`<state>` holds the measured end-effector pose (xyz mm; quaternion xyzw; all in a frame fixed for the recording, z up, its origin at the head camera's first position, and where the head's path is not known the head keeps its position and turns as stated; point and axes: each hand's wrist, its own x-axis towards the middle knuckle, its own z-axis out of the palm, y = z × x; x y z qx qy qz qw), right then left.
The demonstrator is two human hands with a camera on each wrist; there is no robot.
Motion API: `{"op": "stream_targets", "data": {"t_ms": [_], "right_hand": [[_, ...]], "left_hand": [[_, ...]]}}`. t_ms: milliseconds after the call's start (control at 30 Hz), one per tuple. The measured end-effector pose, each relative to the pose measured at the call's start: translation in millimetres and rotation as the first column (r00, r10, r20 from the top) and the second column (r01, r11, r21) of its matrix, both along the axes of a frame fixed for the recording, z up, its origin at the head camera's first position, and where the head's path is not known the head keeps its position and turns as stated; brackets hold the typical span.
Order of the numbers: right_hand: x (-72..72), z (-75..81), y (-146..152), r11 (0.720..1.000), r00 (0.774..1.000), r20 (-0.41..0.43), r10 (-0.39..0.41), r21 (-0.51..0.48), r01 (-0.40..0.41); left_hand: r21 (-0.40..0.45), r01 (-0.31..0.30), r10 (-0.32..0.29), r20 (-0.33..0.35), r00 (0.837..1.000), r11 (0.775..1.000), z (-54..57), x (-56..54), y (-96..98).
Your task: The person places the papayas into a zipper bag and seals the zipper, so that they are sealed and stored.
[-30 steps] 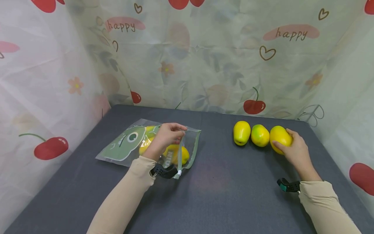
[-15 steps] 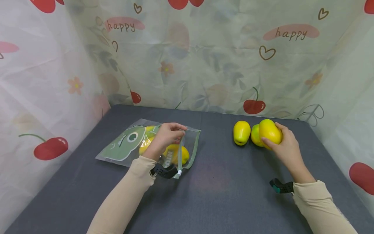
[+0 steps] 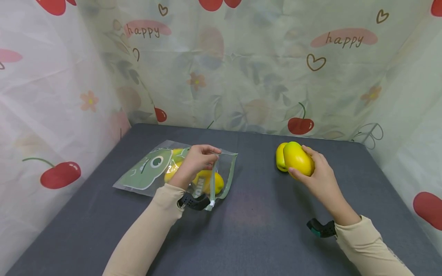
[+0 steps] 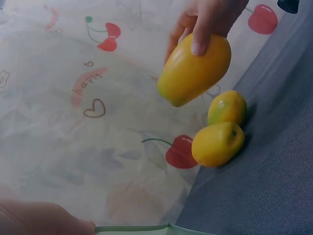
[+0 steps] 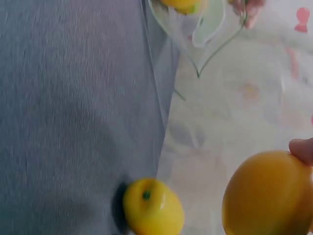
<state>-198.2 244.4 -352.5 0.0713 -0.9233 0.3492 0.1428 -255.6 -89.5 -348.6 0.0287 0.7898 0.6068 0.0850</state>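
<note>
My left hand [image 3: 194, 164] pinches the upper rim of a clear zip bag [image 3: 138, 177] with a green cartoon print, lying on the left of the table. Yellow fruits [image 3: 217, 183] show through the plastic. In the left wrist view the bag's green-edged rim [image 4: 132, 228] runs from the thumb, and the mouth is parted. My right hand [image 3: 322, 178] grips a smooth yellow mango [image 3: 298, 159], raised above the table. Behind it stands a yellow fruit [image 3: 281, 157], partly covered in the head view. A second, green-tinged fruit [image 4: 228, 107] shows in the left wrist view, hidden in the head view.
Both hands are over a dark grey cloth-covered table [image 3: 255, 230]. A printed curtain [image 3: 238, 76] with cherries and hearts encloses its back and sides. A thin looped wire [image 3: 370, 134] shows at the back right corner. Each wrist wears a black strap [image 3: 321, 229].
My right hand has lifted the mango from the right end of the row and carried it left, over the middle fruit. The left hand and bag stay still.
</note>
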Motion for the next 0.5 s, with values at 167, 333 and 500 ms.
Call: {"op": "stream_targets", "data": {"t_ms": [167, 333, 500], "right_hand": [[4.2, -1.7, -14, 0.999, 0.999, -0.008, 0.047, 0.003, -0.047], [4.8, -4.8, -30, 0.995, 0.995, 0.016, 0.1, 0.015, -0.101], [6.7, -10.3, -47, 0.986, 0.986, 0.013, 0.168, 0.004, -0.168]], "left_hand": [[-0.005, -0.002, 0.002, 0.001, 1.0, 1.0, 0.4, 0.6, 0.5], [-0.018, -0.012, 0.012, 0.008, 1.0, 1.0, 0.5, 1.1, 1.4], [-0.026, -0.02, 0.021, 0.009, 1.0, 0.999, -0.1, 1.8, 2.2]]}}
